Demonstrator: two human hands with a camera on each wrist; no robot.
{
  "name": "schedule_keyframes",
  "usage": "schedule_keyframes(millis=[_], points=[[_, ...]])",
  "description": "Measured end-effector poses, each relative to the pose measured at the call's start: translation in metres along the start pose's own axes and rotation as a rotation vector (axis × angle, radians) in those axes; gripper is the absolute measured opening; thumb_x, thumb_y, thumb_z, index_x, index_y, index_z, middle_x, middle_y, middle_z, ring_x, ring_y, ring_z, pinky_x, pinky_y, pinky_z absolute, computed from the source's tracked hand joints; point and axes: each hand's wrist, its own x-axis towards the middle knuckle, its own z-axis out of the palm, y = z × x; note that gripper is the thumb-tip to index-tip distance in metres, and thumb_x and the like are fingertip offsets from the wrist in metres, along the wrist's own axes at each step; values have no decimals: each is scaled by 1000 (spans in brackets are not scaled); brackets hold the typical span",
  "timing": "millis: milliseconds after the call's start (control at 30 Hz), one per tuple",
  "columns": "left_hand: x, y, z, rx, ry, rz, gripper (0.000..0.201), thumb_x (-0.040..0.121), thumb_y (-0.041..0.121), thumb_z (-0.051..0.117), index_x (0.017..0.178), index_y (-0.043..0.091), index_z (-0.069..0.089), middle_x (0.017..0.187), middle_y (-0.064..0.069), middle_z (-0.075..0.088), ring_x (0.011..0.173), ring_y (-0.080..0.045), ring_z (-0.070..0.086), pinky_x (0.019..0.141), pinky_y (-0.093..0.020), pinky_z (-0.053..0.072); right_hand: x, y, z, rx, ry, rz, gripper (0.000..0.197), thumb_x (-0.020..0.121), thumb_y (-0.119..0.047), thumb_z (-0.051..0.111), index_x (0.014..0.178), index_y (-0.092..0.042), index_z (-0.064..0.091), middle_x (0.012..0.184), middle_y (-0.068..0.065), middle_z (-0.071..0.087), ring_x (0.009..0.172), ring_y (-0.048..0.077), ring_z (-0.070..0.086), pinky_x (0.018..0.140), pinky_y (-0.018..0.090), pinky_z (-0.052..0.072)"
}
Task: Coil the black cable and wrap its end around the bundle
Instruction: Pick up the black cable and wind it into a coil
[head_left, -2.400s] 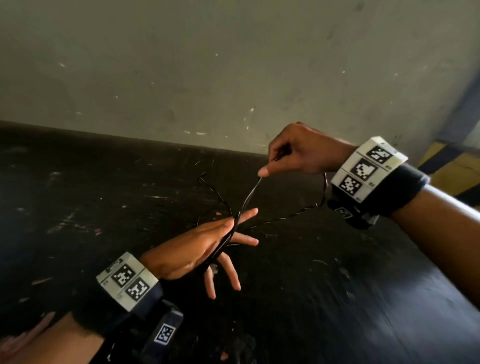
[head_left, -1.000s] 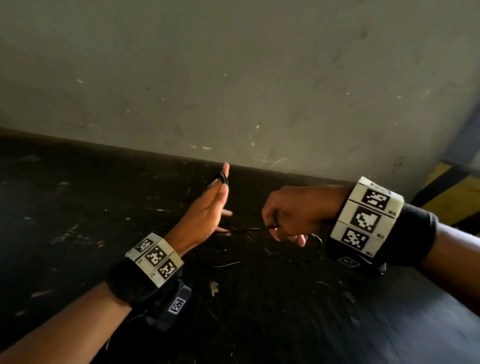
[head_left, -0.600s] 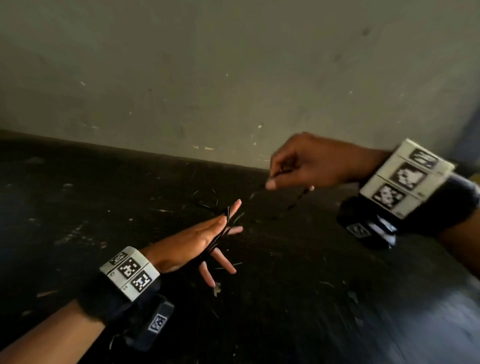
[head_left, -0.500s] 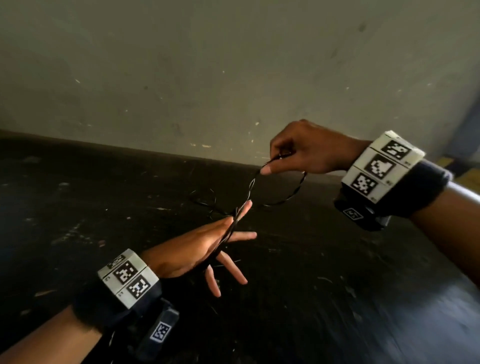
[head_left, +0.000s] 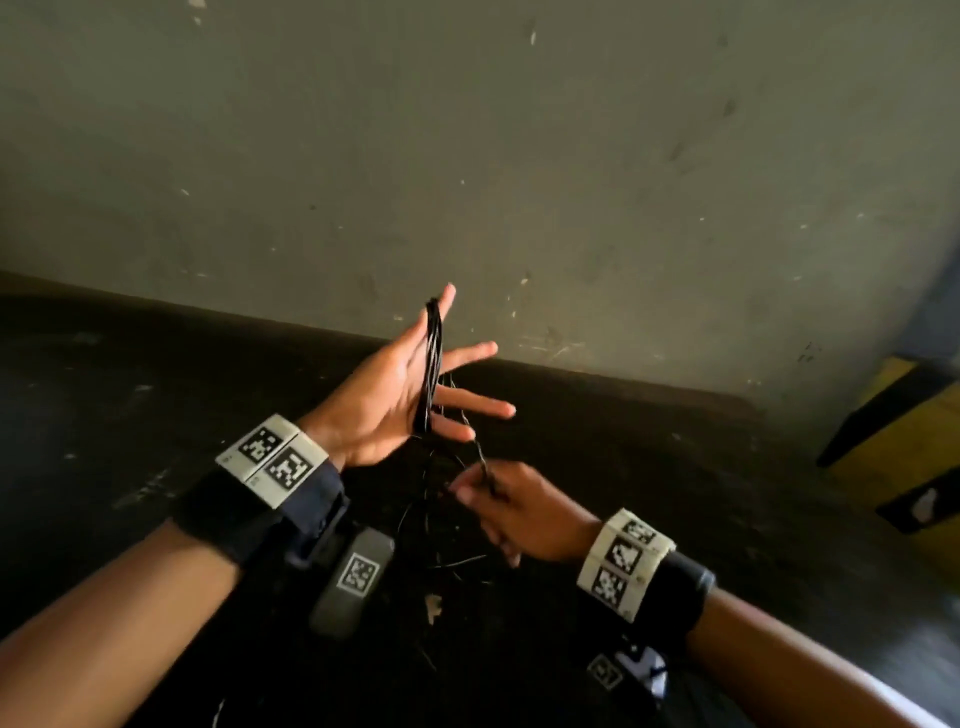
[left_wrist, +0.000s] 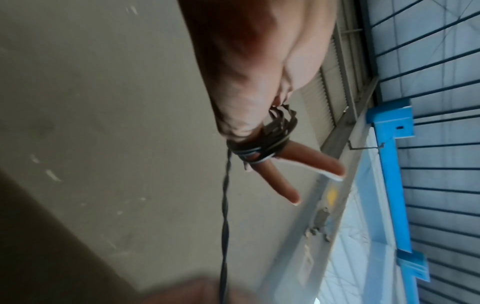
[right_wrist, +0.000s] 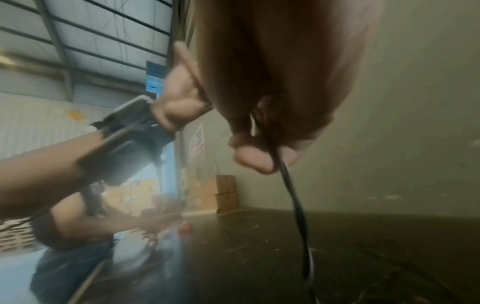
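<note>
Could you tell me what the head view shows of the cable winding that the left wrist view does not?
Only the head view shows the right hand pinching the black cable below the left hand, with slack loops over the dark floor. Only the left wrist view shows the turns banded round two straight fingers, and a blue bracket behind. Both show the coil on the open left hand and one strand running off it.

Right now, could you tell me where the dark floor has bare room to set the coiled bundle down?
Bare patches: the floor left of the left hand, along the wall; and right of the right hand, before the yellow-black block. Crowded: between the wrists, where loose black cable lies.
</note>
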Motion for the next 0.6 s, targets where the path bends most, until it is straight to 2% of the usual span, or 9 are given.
schedule_keyframes(millis=[67,167,267,333,400,433,467,533,600], points=[[11,3,-10,34,69,36,45,96,53,20,141,58,16,153,-10,35,97,-36,70,53,-31,61,-1,-7,10,-37,-167,63,27,97,-25,47,123,-21,48,66,-2,56,50,7,56,50,26,52],[19,-6,-18,166,148,51,46,96,54,20,140,61,10,157,-10,24,102,-35,68,61,-37,62,-4,-29,14,-207,-331,41,36,97,-21,48,131,-14,40,72,-3,61,61,10,61,63,27,53],[22,-29,-20,323,191,23,46,96,54,20,139,61,5,160,-5,17,101,-31,69,64,-43,62,-6,-52,8,-333,-378,-18,25,96,-15,47,117,-1,49,73,10,68,66,21,67,69,32,56],[20,-46,-21,432,208,-20,46,96,54,20,138,62,4,160,0,15,107,-29,66,66,-41,61,-9,-64,1,-385,-386,-41,16,95,-15,47,102,-2,53,64,6,64,55,19,64,61,25,55],[16,-61,-23,599,200,-26,44,96,53,20,136,65,5,158,3,17,123,-30,55,83,-37,55,-11,-72,-11,-468,-368,-55,16,94,-15,48,95,-3,59,59,1,61,48,14,62,51,15,51],[13,-67,-24,682,175,-36,43,96,53,21,134,66,6,158,5,16,126,-25,51,86,-30,53,-11,-74,-19,-519,-358,-53,17,93,-15,49,93,-3,61,60,3,63,48,14,62,50,15,51],[8,-71,-25,733,147,-73,43,95,53,22,132,69,5,157,8,15,122,-20,53,79,-25,55,-12,-75,-27,-587,-355,-49,17,91,-15,51,89,-3,63,63,6,66,49,15,63,53,18,52],[-3,-75,-27,786,92,-199,44,95,55,23,132,70,4,157,6,14,101,-18,65,59,-29,59,-14,-76,-48,-758,-352,-44,16,87,-20,59,85,-6,66,71,7,70,59,17,66,62,26,54],[-14,-74,-28,802,41,-309,43,95,54,24,131,70,6,159,-4,17,86,-23,71,55,-35,60,-17,-78,-74,-832,-349,7,15,82,-27,68,80,-12,67,72,1,67,64,15,63,62,27,51]])
